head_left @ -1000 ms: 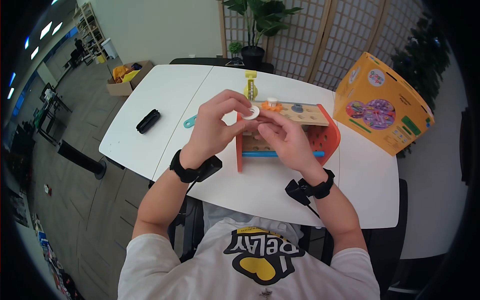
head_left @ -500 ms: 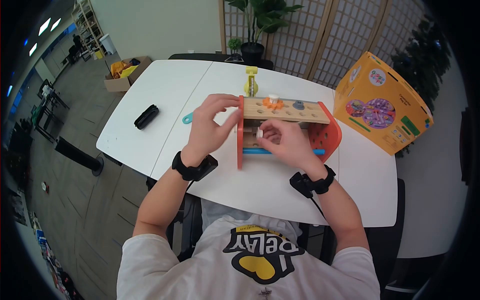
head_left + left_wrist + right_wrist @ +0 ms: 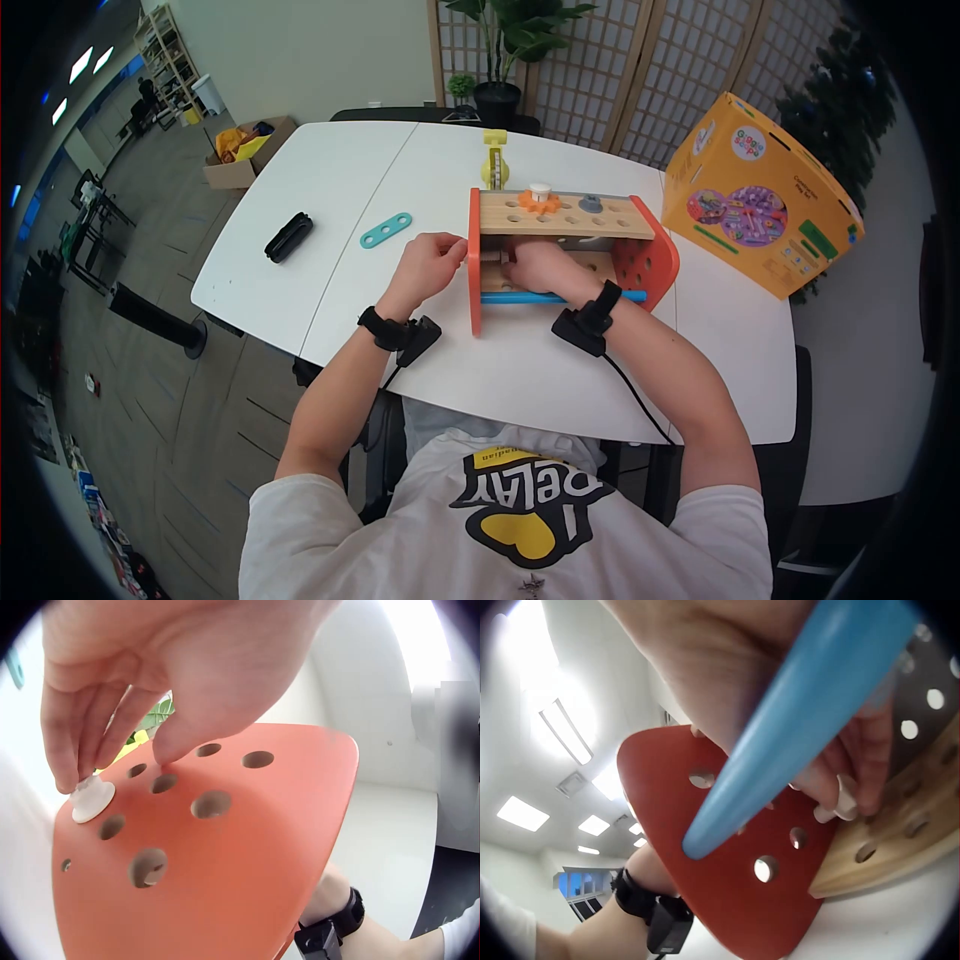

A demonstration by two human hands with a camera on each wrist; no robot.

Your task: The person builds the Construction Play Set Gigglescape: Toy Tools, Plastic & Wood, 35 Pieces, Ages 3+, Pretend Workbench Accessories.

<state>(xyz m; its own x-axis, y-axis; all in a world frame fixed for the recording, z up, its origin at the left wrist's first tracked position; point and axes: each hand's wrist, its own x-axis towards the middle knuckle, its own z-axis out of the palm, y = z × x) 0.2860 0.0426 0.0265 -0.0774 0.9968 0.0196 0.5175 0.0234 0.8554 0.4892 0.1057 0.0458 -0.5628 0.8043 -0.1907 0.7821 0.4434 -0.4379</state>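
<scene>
A toy workbench with a wooden top and orange-red side panels stands on the white table. At the outer face of its left panel, fingertips of my left hand hold the hub of a white flanged toy bolt. The left thumb touches the panel near a hole. My right hand reaches inside the bench, above the blue rod. Its fingers pinch a white toy nut near that panel's inner face; a short pale end shows beside the nut.
An orange gear and a grey piece sit on the bench top. Behind stands a yellow toy. A teal strip and black case lie at left; a large yellow box stands at right.
Both hands were together in front of the bench with a white ring-like piece. They parted: the left moved to the left panel's outside, the right carried a white piece inside the bench.
</scene>
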